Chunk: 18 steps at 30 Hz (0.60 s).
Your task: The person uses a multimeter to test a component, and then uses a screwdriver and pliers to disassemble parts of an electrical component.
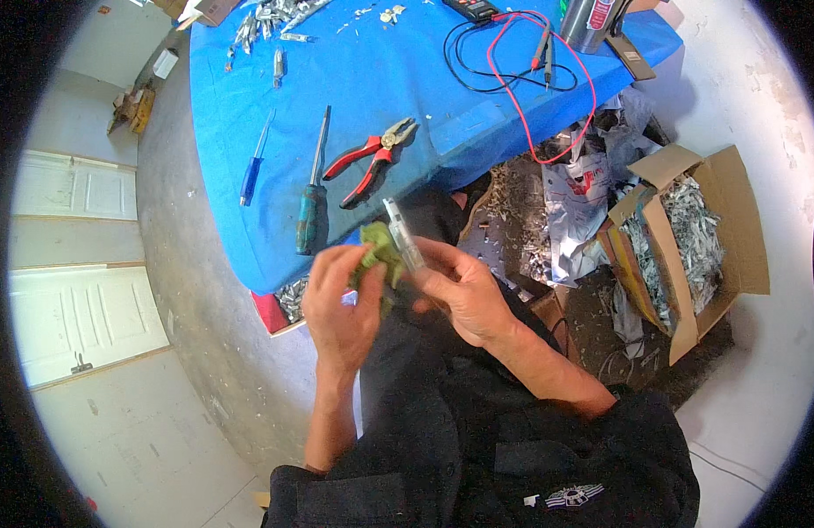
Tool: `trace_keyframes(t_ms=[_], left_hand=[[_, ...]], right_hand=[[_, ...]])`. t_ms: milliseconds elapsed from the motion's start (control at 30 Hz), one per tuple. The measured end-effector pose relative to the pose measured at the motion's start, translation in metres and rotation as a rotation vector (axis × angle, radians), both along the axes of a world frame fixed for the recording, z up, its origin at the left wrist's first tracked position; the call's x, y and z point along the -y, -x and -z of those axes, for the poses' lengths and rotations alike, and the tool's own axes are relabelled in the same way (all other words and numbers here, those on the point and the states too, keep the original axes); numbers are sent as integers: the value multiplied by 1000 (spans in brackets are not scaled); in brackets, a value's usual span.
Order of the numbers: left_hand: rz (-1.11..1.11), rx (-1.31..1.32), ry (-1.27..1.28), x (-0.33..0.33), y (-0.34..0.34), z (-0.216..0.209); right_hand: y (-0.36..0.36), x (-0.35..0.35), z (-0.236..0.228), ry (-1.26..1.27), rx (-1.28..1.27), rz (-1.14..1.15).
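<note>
My left hand pinches a crumpled green cloth above my lap, just off the table's near edge. Close beside it, my right hand grips a slim silvery-white metal part, its narrow end pointing up and away from me. The cloth and the part overlap in view; whether they touch I cannot tell. On the table ahead lie red-and-black combination pliers with their jaws slightly apart, a teal-handled screwdriver and a thinner blue-handled screwdriver.
A blue cloth covers the table. At its far left is a pile of small metal parts; at the far right, a multimeter with red and black leads and a metal cup. Right, an open cardboard box holds many silvery pieces.
</note>
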<state>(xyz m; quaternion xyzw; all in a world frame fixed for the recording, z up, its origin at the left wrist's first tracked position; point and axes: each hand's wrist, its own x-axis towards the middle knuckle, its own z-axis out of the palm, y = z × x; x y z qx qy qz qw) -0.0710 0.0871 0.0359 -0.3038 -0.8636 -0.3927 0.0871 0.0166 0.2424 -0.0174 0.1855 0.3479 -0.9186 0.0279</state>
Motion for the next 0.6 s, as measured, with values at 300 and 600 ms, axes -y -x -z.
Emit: trace_keyframes(t_ms=[300, 600], left_hand=[[-17, -116, 61, -2, -28, 21], [-119, -136, 24, 4, 6, 25]], right_hand=[[-1, 23, 3, 58, -65, 40], [-10, 25, 0, 139, 36, -92]])
